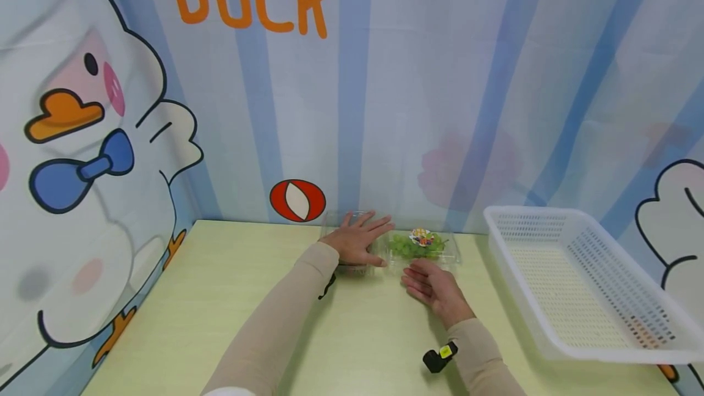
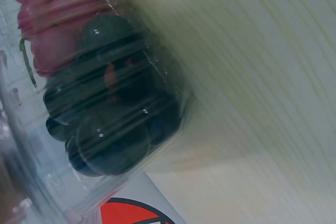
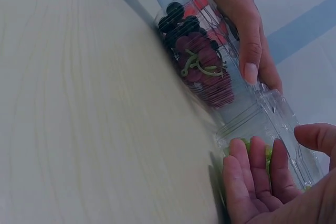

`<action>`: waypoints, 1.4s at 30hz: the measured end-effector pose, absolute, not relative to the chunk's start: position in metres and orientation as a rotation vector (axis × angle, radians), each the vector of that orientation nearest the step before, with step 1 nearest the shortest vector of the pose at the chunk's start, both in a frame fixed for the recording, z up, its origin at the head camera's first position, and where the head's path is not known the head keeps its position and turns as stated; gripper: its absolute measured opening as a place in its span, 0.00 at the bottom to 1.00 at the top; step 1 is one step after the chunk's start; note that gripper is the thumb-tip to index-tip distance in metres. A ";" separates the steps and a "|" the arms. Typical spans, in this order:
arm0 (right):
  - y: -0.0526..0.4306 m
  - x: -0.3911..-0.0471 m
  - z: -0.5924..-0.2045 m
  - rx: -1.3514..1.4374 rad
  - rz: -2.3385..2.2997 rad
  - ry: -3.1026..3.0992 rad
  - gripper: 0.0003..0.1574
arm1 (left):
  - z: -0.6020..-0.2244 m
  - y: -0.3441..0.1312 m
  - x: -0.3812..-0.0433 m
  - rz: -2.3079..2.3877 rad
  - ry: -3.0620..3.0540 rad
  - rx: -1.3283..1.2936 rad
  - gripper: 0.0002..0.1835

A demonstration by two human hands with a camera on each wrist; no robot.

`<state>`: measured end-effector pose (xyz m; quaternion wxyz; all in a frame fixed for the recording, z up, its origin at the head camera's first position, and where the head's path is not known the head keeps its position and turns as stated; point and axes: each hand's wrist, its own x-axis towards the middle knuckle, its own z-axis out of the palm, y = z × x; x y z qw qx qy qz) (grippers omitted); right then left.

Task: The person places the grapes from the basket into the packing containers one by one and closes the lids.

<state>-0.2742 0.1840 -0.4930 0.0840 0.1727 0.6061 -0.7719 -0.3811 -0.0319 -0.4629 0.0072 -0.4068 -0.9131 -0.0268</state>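
Note:
My left hand [image 1: 356, 243] lies spread over a clear plastic clamshell box [image 1: 352, 270]. Through the ribbed wall, dark grapes [image 2: 110, 135] and reddish grapes [image 2: 55, 51] show in the left wrist view; the same fruit, with green stems, appears in the right wrist view. Beside it stands a second clear clamshell box [image 1: 452, 252] of green grapes [image 1: 404, 247] with a colourful round sticker [image 1: 422, 237] on it. My right hand [image 1: 437, 291] is just in front of that second box, fingers extended and slightly bent, holding nothing. Whether its fingertips touch the box I cannot tell.
A white perforated plastic basket [image 1: 528, 298] stands on the right of the pale yellow table [image 1: 231, 286]. Behind both boxes hangs a striped curtain [image 1: 407, 90] with printed duck figures, close against the table's back edge.

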 end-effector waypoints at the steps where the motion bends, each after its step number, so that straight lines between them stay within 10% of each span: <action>1: 0.183 -0.275 -0.493 0.515 -2.297 1.809 0.31 | -0.463 -0.032 -0.381 -0.086 -2.860 -1.271 0.49; 42: 0.148 -0.282 -0.490 0.521 -2.329 1.713 0.24 | -0.459 -0.033 -0.377 -0.081 -2.827 -1.291 0.49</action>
